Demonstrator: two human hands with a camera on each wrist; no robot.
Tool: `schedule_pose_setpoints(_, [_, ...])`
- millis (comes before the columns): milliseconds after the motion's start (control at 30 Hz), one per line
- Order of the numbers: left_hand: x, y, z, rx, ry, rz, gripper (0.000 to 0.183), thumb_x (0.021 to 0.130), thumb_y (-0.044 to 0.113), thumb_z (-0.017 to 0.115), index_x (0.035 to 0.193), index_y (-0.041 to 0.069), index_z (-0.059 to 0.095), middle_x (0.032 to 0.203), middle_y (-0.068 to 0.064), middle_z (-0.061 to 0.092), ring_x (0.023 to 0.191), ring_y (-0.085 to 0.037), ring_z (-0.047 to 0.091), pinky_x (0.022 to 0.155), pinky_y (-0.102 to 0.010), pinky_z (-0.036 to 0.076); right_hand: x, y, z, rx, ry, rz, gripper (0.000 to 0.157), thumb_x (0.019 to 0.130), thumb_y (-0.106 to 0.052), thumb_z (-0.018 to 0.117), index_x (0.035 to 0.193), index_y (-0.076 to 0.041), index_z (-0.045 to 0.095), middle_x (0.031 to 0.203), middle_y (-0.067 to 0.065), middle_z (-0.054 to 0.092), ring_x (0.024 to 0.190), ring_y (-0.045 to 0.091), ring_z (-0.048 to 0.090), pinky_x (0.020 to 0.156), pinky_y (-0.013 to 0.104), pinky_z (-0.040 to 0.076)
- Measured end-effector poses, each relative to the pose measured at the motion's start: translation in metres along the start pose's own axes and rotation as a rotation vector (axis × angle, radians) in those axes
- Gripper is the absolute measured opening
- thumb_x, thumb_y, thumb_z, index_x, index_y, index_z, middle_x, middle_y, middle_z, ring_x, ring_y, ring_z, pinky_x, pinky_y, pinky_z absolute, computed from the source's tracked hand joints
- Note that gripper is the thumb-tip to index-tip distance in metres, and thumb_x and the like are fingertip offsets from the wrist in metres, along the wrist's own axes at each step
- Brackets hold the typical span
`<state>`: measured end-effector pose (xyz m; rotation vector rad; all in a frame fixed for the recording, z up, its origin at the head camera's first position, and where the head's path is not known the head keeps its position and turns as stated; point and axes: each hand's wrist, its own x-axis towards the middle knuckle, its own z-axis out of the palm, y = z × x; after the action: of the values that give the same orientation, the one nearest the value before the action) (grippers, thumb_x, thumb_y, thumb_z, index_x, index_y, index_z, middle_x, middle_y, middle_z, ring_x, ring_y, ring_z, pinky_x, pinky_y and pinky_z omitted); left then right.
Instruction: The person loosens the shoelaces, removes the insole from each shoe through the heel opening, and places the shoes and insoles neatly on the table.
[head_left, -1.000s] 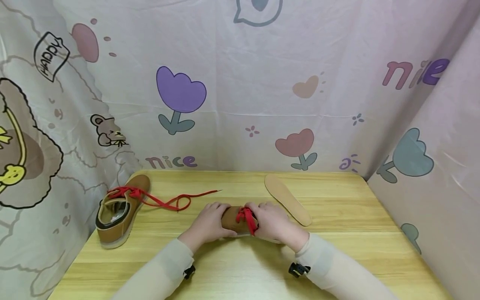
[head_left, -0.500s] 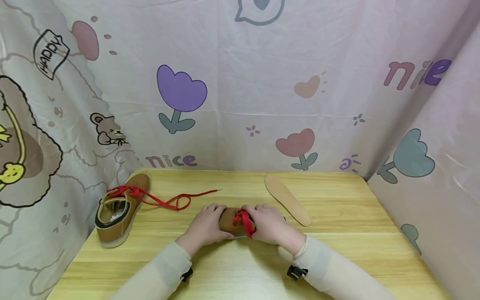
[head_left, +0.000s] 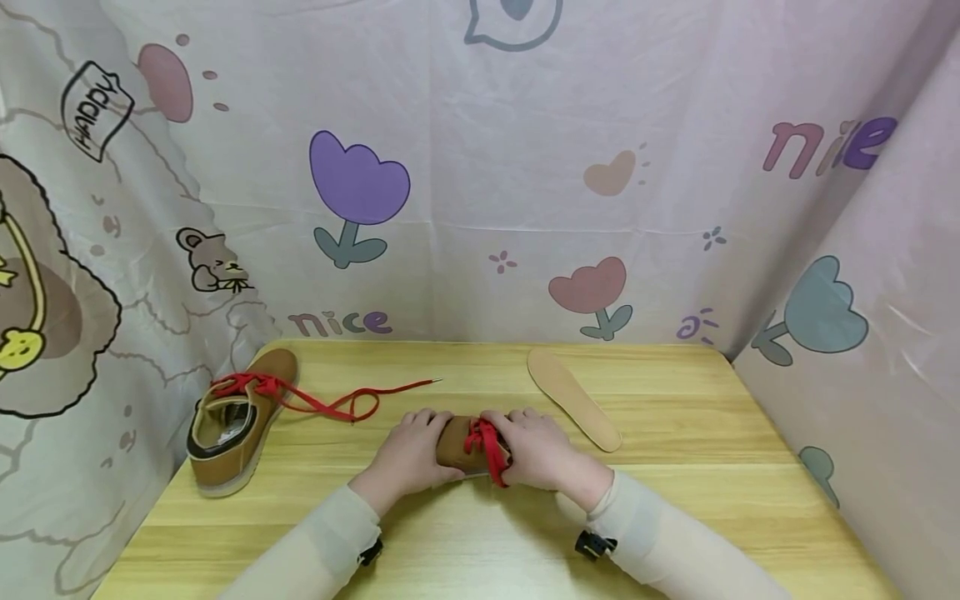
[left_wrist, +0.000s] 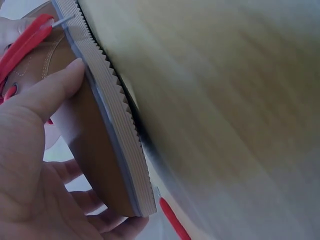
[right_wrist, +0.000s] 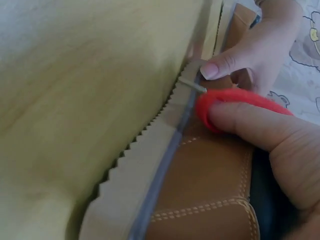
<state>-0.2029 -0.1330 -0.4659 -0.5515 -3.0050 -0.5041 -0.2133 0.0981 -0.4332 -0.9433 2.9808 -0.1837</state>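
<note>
A brown leather shoe (head_left: 456,442) with a pale, ridged sole (right_wrist: 150,145) lies across the front middle of the table, toe to the left. My left hand (head_left: 408,450) grips the toe end, its thumb (left_wrist: 60,85) along the near side and its fingers around the far side. Farther right, my right hand (head_left: 542,446) holds the middle and hides much of the heel part. Its thumb (right_wrist: 240,117) presses the red shoelace (right_wrist: 205,107) against the shoe's side. The lace's metal tip (right_wrist: 192,85) sticks out over the sole edge.
A matching brown shoe (head_left: 217,471) stands at the table's left edge, its long red lace (head_left: 322,406) trailing right across the wood. Behind my right hand lies a tan insole (head_left: 573,400). Printed curtains (head_left: 480,192) enclose the table (head_left: 675,467) at the back and sides.
Both hands and the gripped shoe have shifted slightly left. The red lace end now hangs a little lower over the shoe's near side. The other shoe and insole stay put.
</note>
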Motion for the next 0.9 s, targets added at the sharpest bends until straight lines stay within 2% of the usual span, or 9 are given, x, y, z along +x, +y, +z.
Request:
schedule_pose_setpoints(233, [0.003, -0.003, -0.003, -0.020, -0.007, 0.089, 0.083, 0.075, 0.052, 0.084, 0.142, 0.014, 0.055, 0.138, -0.012, 0.055, 0.127, -0.038, 0.049, 0.105, -0.057, 0.041, -0.009, 0.010, -0.010, 0.059, -0.039, -0.026, 0.106, 0.067, -0.056, 0.088, 0.154, -0.022, 0.039, 0.127, 0.008, 0.063, 0.116, 0.029, 0.057, 0.094, 0.046, 0.048])
schedule_pose_setpoints(500, [0.006, -0.009, -0.005, -0.094, -0.053, 0.146, 0.082, 0.079, 0.048, 0.082, 0.146, 0.012, 0.051, 0.147, -0.013, 0.050, 0.135, -0.038, 0.044, 0.109, -0.059, 0.036, -0.027, 0.033, -0.026, 0.123, -0.041, -0.007, 0.091, 0.072, -0.051, 0.085, 0.147, -0.013, 0.050, 0.133, 0.012, 0.062, 0.122, 0.034, 0.057, 0.101, 0.051, 0.045])
schedule_pose_setpoints(667, [0.008, -0.013, -0.005, -0.123, -0.063, 0.150, 0.082, 0.079, 0.047, 0.083, 0.146, 0.012, 0.051, 0.146, -0.009, 0.052, 0.134, -0.035, 0.045, 0.110, -0.056, 0.035, -0.034, 0.043, -0.033, 0.128, -0.054, 0.034, 0.079, 0.073, -0.051, 0.085, 0.137, -0.012, 0.059, 0.127, 0.009, 0.065, 0.115, 0.034, 0.060, 0.096, 0.052, 0.048])
schedule_pose_setpoints(900, [0.005, -0.016, -0.006, -0.129, -0.070, 0.104, 0.082, 0.078, 0.049, 0.084, 0.146, 0.014, 0.052, 0.146, -0.007, 0.052, 0.135, -0.033, 0.044, 0.111, -0.054, 0.036, -0.031, 0.045, -0.033, 0.155, -0.073, 0.033, 0.077, 0.076, -0.055, 0.082, 0.139, -0.017, 0.058, 0.129, 0.005, 0.065, 0.116, 0.031, 0.059, 0.097, 0.051, 0.047])
